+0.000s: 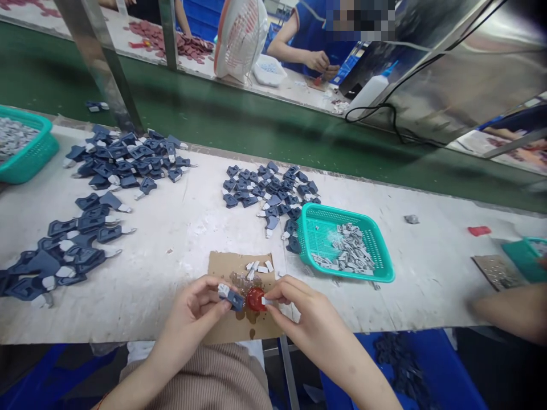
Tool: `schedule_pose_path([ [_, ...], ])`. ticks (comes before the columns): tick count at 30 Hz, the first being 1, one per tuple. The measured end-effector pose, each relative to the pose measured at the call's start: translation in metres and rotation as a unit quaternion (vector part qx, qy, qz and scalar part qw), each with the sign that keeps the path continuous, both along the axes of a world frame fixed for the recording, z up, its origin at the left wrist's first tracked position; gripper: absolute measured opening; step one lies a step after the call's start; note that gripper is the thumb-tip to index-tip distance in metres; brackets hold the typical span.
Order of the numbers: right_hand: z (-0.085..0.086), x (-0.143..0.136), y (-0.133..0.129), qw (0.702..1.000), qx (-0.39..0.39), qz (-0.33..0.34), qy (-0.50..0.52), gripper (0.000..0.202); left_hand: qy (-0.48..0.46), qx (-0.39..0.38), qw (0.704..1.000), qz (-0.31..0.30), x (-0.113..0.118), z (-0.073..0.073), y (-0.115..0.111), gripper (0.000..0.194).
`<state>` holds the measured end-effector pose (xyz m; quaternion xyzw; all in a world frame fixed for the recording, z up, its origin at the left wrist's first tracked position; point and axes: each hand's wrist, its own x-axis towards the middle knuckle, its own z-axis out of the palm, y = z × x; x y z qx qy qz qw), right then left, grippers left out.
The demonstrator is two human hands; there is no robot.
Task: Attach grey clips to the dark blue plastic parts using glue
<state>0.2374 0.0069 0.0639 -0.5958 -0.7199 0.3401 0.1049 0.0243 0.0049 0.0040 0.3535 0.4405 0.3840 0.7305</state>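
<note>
My left hand is closed around a dark blue plastic part with a white piece at one end. Between thumb and forefinger, my right hand pinches a small white plastic piece, held at the edge of a round red cap. The cap rests on a piece of brown cardboard stained with wet-looking spots. Several loose white pieces lie on the cardboard's far part, beyond my hands.
A green basket of small grey-white pieces stands right of the cardboard. Piles of blue parts lie behind and to the left. Another green basket is at far left. A co-worker's arm reaches in at right; another person works opposite.
</note>
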Motion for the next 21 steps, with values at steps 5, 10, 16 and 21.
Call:
schedule_pose_path([
  [5, 0.0049, -0.0034, 0.0025, 1.000, -0.007, 0.003, -0.020, 0.014, -0.007, 0.003, 1.000, 0.002, 0.0026, -0.0017, -0.0019, 0.008],
  [10, 0.0066, -0.0048, 0.0030, 0.999, 0.005, 0.001, -0.033, 0.015, -0.010, 0.013, 1.000, -0.005, 0.0050, -0.0011, 0.0004, 0.008],
  [16, 0.0060, -0.0056, 0.0031, 0.999, 0.009, 0.002, -0.032, 0.015, -0.002, 0.021, 1.000, 0.004, 0.0071, -0.0013, 0.0004, 0.009],
  [21, 0.0064, -0.0053, 0.0024, 1.000, 0.009, -0.006, -0.010, 0.014, -0.003, 0.017, 1.000, -0.001, 0.0090, -0.0014, 0.0017, 0.010],
])
